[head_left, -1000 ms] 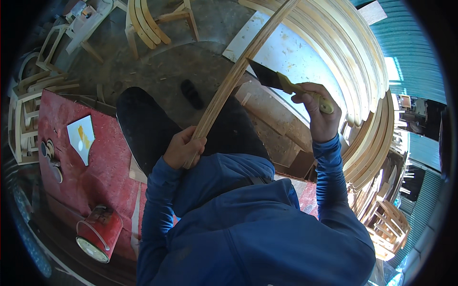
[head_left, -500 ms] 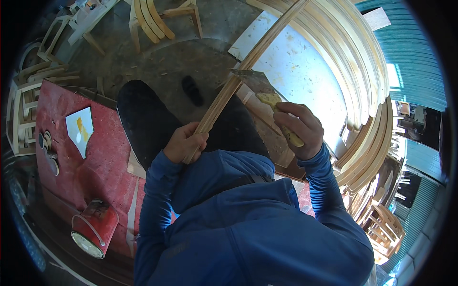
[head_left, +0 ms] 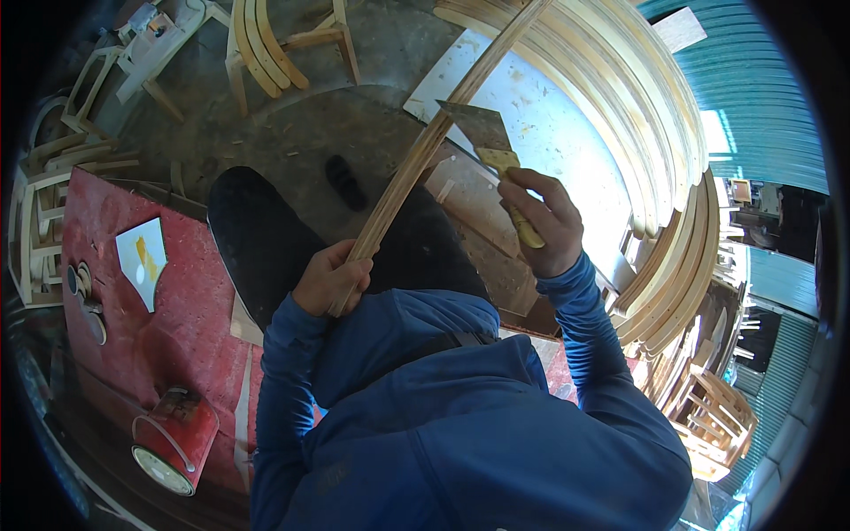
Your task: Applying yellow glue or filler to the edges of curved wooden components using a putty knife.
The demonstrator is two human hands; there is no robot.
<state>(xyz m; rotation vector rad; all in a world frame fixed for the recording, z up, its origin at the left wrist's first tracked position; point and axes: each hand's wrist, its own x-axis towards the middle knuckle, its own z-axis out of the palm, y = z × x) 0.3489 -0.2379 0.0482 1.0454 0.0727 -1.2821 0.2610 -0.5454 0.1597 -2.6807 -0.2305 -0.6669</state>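
My left hand point(head_left: 334, 278) is closed around the near end of a long, narrow wooden strip point(head_left: 416, 164) with layered grain along its edge. The strip slants away from my lap toward the far right, past the top of the view. In my right hand point(head_left: 546, 219) is a putty knife point(head_left: 479, 125), gripped by its worn yellowish handle. Its wide, flat metal blade points up and left, and the blade's corner lies at the strip's right edge; whether it touches cannot be made out.
Many curved wooden slats point(head_left: 620, 97) are stacked at the right beside a white board point(head_left: 567, 133). On the red surface point(head_left: 115, 345) at left lie a stained white piece point(head_left: 142, 264) and a red paint can point(head_left: 177, 438). Chair frames point(head_left: 332, 44) stand beyond; a dark slipper point(head_left: 344, 182) is on the floor.
The putty knife has moved a little up along the strip, and its blade is now turned more upward. My left hand still holds the strip's near end. The whole view has shifted slightly.
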